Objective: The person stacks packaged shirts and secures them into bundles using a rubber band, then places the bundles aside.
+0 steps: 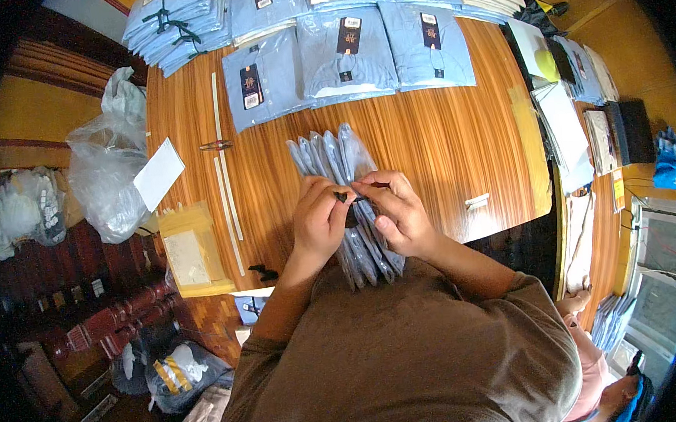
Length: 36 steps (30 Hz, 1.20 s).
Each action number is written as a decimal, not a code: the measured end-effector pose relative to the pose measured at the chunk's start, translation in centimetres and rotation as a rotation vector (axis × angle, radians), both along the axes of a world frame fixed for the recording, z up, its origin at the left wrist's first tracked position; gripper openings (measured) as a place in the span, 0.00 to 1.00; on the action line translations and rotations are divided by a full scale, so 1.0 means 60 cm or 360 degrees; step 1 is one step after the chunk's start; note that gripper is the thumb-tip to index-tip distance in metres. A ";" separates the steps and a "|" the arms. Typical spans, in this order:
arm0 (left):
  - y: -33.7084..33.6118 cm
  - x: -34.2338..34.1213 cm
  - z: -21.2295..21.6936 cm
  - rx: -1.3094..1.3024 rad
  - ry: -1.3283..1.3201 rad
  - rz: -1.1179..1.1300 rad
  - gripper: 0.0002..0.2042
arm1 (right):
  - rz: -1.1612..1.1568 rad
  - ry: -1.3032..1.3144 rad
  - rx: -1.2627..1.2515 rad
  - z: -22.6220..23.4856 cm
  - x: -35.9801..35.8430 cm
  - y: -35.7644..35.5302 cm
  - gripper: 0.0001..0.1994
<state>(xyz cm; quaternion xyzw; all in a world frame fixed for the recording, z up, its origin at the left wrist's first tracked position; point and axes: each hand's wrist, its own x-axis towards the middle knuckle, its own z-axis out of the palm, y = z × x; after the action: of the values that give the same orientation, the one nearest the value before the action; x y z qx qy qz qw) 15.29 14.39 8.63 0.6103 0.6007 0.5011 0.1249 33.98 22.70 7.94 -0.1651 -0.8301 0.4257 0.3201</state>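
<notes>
In the head view, my left hand (320,216) pinched one end of a black ribbon (359,200), and my right hand (402,215) pinched the other side of it, the thumbs and fingers being close together. The ribbon lay across the middle of a bundle of bagged blue garments (365,242), which was at the near side of the desk (442,143) with its edges upward; I think this middle place held the layers together evenly. Farther away, flat blue packets (322,71) lay with their dark tags (348,36) upward, maybe for easy checking.
</notes>
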 end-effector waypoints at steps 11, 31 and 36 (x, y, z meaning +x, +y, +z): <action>0.009 -0.002 0.010 -0.0101 -0.0103 -0.0037 0.05 | -0.0091 -0.0666 0.0231 0.093 -0.019 0.022 0.25; -0.009 0.001 0.043 0.0125 0.0499 -0.0067 0.03 | 0.0104 -0.0549 0.1103 0.091 0.066 0.017 0.07; -0.060 -0.042 0.041 0.0113 0.1082 0.0417 0.03 | 0.0176 -0.0784 0.1111 0.071 0.146 0.064 0.12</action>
<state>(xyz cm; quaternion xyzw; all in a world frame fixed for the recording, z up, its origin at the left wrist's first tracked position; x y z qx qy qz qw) 12.76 10.77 11.11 0.6637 0.6633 0.3019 -0.1686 42.74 26.54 12.18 -0.0989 -0.9836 0.0837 0.1257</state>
